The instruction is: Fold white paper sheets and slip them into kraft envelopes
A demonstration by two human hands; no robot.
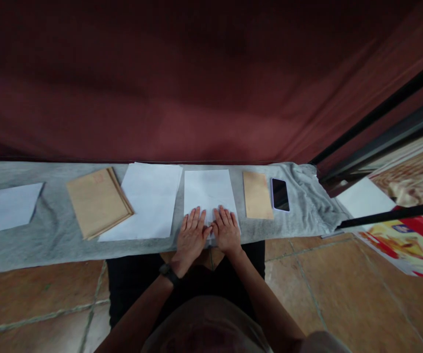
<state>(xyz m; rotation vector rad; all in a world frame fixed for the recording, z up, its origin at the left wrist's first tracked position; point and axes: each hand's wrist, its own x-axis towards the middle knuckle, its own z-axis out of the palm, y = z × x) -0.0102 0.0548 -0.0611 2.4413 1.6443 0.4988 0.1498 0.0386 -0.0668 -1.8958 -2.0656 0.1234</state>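
Note:
A white sheet of paper (208, 189) lies on the grey cloth in front of me. Both palms face down on its near edge. My left hand (192, 234) rests there with its fingers stretched forward and a dark band on the wrist. Beside it, my right hand (226, 230) lies flat too, the two thumbs close together. Under the hands the near edge of the sheet is partly hidden. To the left is a stack of white paper (151, 196), partly covered by several brown envelopes (99, 198). A single brown envelope (257, 196) lies to the right.
A phone (280, 194) sits right of the single envelope. More white paper (5, 208) lies at the far left. The narrow grey cloth (53, 252) covers the work surface, with a dark red curtain (197, 98) behind. Black bars (384, 108) and a printed box (413, 240) stand at right.

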